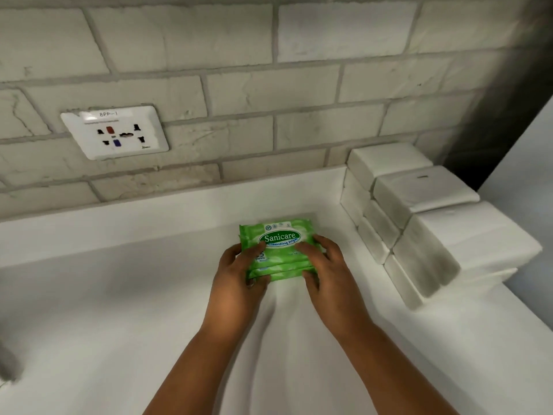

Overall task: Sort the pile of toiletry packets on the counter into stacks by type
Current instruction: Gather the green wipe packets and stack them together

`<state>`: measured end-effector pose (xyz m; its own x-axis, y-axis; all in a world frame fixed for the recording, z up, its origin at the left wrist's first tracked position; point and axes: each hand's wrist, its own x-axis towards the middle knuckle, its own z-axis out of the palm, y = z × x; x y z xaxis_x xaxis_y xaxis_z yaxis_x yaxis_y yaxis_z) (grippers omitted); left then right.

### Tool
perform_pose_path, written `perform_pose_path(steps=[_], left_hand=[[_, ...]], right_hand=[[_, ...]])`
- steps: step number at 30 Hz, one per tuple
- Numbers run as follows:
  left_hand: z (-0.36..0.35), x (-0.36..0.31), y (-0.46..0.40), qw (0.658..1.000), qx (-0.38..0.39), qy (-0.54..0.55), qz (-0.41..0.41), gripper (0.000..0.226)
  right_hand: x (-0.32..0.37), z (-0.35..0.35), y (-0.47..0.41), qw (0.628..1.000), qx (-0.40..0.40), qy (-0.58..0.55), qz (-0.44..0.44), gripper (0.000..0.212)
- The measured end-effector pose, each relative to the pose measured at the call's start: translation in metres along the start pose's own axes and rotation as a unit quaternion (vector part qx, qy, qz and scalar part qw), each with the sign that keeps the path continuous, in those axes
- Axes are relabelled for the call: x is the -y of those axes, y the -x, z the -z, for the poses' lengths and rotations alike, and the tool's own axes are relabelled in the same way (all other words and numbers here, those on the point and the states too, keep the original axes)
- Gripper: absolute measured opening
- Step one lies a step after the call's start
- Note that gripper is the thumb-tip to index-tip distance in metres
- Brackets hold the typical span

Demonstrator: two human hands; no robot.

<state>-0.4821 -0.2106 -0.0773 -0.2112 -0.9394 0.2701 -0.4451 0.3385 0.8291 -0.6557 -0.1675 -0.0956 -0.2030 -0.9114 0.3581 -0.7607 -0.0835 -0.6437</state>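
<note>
Green wipes stack, both hands gripping, perhaps

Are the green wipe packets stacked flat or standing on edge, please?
Stacked flat: the green wipe packets lie label-up on the counter, layered edges showing in front.

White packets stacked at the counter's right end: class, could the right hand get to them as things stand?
Probably yes. The right hand rests on the green wipes stack, and only bare counter separates it from the white packets.
</note>
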Motion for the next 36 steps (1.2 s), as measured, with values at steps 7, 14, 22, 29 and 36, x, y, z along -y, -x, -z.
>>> perform_pose_path(steps=[7, 14, 22, 29, 36], left_hand=[[-0.032, -0.004, -0.04, 1.0, 0.004, -0.005, 0.01, 0.059], [-0.048, -0.003, -0.067, 1.0, 0.006, -0.013, 0.001, 0.06], [-0.06, -0.008, -0.074, 1.0, 0.011, -0.005, -0.013, 0.058], [-0.071, -0.014, -0.078, 1.0, 0.011, -0.013, -0.016, 0.057], [-0.075, -0.017, -0.077, 1.0, 0.011, -0.015, -0.021, 0.057]], right_hand=[[-0.028, -0.007, -0.035, 0.998, -0.059, 0.008, -0.012, 0.066], [-0.042, -0.011, -0.06, 0.995, -0.099, -0.01, -0.007, 0.064], [-0.047, -0.008, -0.065, 0.992, -0.124, 0.009, -0.033, 0.068], [-0.052, -0.005, -0.066, 0.989, -0.133, 0.01, -0.06, 0.068], [-0.051, -0.003, -0.066, 0.988, -0.143, -0.015, -0.059, 0.065]])
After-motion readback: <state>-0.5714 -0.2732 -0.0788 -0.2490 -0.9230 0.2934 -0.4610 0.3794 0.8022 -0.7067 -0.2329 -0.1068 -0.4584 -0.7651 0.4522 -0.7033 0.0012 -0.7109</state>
